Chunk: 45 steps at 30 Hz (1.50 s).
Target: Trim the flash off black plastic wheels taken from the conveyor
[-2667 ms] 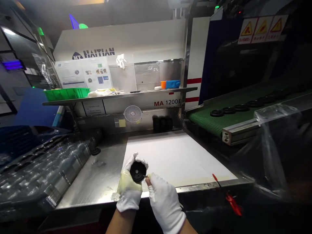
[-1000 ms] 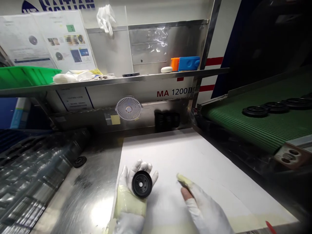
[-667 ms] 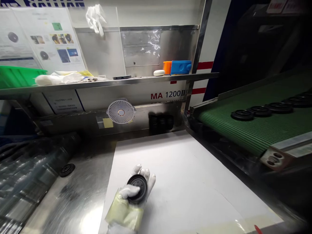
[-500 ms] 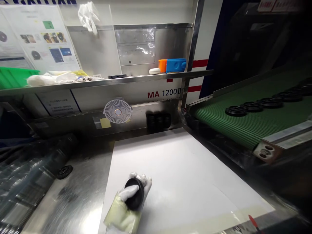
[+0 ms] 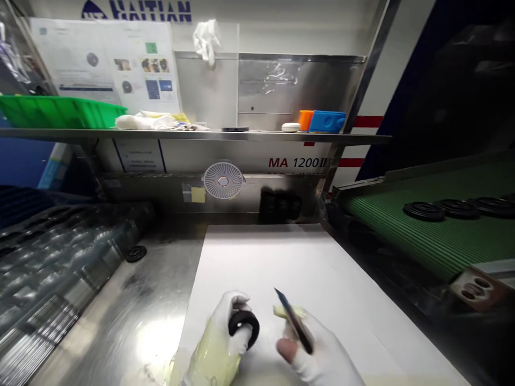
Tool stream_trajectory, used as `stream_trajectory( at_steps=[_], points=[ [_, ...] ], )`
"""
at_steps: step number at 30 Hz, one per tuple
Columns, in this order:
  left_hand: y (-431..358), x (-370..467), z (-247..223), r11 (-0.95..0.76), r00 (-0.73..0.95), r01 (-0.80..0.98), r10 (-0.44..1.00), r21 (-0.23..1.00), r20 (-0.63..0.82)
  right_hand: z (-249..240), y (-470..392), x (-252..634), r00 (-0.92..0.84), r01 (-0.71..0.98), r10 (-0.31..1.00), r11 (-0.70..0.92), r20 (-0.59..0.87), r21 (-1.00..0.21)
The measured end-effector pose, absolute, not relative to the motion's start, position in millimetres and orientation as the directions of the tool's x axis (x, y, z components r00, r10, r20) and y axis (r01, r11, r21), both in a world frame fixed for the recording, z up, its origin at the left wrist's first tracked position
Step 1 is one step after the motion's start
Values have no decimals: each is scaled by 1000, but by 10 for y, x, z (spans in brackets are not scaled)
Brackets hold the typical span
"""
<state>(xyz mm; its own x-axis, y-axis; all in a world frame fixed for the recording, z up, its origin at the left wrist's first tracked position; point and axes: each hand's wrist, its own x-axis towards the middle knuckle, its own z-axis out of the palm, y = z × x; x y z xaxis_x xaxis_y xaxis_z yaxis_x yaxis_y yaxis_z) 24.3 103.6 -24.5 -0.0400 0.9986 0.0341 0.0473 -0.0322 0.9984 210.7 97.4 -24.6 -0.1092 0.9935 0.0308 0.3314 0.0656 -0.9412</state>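
The left hand (image 5: 219,340) had its fingers closed round a black round part (image 5: 250,320), thumb against the near side and the rest curled behind, so that the part was tilted above the white sheet (image 5: 273,257) covering much of the steel bench (image 5: 161,284). The right hand (image 5: 322,348), its bare thumb tip showing through the glove, was closed on a slim pointed tool (image 5: 296,325); blur made it impossible to tell how tight that pinch was. The tool's tip slanted up and forward, near the part but apart from it. Good handling here seemed to call for 3 things: a steady left grip by the rim, with the fingers out of the tip's path; a turn of the part toward the light, so its edge could be seen before any contact; and short, light strokes directed away from the left thumb, since a slip could nick the rubber-looking surface or the glove. Another black piece (image 5: 136,253) lay well apart, on the bare metal beside the clear trays (image 5: 86,257).
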Motion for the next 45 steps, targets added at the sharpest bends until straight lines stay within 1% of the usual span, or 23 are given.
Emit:
stream_trajectory(
  at_steps=[2, 4, 7, 9, 11, 13, 15, 16, 18, 20, 24, 26, 29, 31, 33, 35, 36, 37, 39, 40, 42, 44, 45],
  points=[
    [1011, 248, -186, -64, -43, 44, 997, 997, 65, -157, 1102, 1840, -207, 326, 976, 132, 65, -936],
    [992, 242, -163, -51, -68, -40, 997, 998, 48, -157, 1142, 1643, -250, 325, 962, 190, 109, -926],
    [980, 180, -193, -21, -111, -153, 994, 988, 4, -260, 1103, 1534, -220, 280, 961, 228, 169, -933],
    [993, 104, -233, 5, -101, -161, 995, 987, -21, -345, 1063, 1588, -191, 242, 970, 196, 151, -950],
    [1029, 27, -272, -9, -54, -87, 999, 996, 5, -416, 1033, 1724, -180, 238, 981, 114, 72, -965],
    [1079, -23, -308, -103, -21, 23, 994, 994, 103, -465, 1012, 1905, -169, 208, 985, -7, -43, -978],
    [1124, -32, -339, -180, 12, 90, 984, 980, 180, -489, 999, 2084, -142, 117, 982, -107, -123, -987],
    [1137, -24, -352, -169, 26, 89, 986, 982, 167, -493, 996, 2159, -116, 63, 984, -131, -138, -989],
    [1143, 3, -365, -92, 40, 31, 995, 995, 91, -488, 997, 2267, -47, -19, 991, -128, -127, -992],
    [1128, 24, -358, -57, 43, 34, 998, 998, 55, -465, 1007, 2310, -26, -64, 996, -85, -84, -994],
    [1084, 3, -309, -152, 44, 223, 988, 963, 146, -373, 1017, 2253, -20, -91, 998, -64, -62, -994],
    [1073, -28, -286, -168, 37, 231, 986, 958, 164, -334, 1015, 2203, -7, -92, 996, -90, -90, -992],
    [1072, -67, -252, -208, 46, 258, 978, 943, 203, -341, 1033, 2159, 32, -148, 994, -97, -103, -984],
    [1071, -75, -228, -224, 58, 265, 975, 938, 216, -372, 1053, 2138, -4, -178, 995, -100, -101, -979],
    [1062, -64, -214, -120, 86, 147, 990, 982, 108, -386, 1064, 2093, -81, -175, 991, -117, -104, -978],
    [1045, -38, -221, 69, 115, -134, 992, 989, -54, -365, 1062, 2007, -115, -171, 989, -116, -97, -978],
    [1036, -22, -234, 151, 126, -309, 985, 939, -117, -344, 1058, 1954, -102, -176, 991, -107, -90, -979],
    [1029, -6, -252, 205, 134, -473, 978, 857, -160, -319, 1054, 1901, -82, -185, 993, -96, -82, -978],
    [1026, 15, -305, 241, 155, -704, 970, 668, -187, -275, 1047, 1812, -41, -214, 997, -76, -69, -974],
    [1031, 19, -338, 258, 180, -766, 965, 589, -188, -258, 1045, 1784, -29, -217, 997, -79, -74, -973],
    [1049, 13, -407, 291, 238, -823, 956, 487, -170, -233, 1041, 1762, -41, -179, 994, -110, -104, -978],
    [1055, 3, -462, 301, 258, -844, 954, 444, -155, -204, 1043, 1766, -62, -93, 987, -156, -151, -983],
    [1049, 6, -472, 298, 247, -839, 954, 456, -169, -182, 1048, 1768, -77, -44, 983, -168, -164, -985]
  ],
)
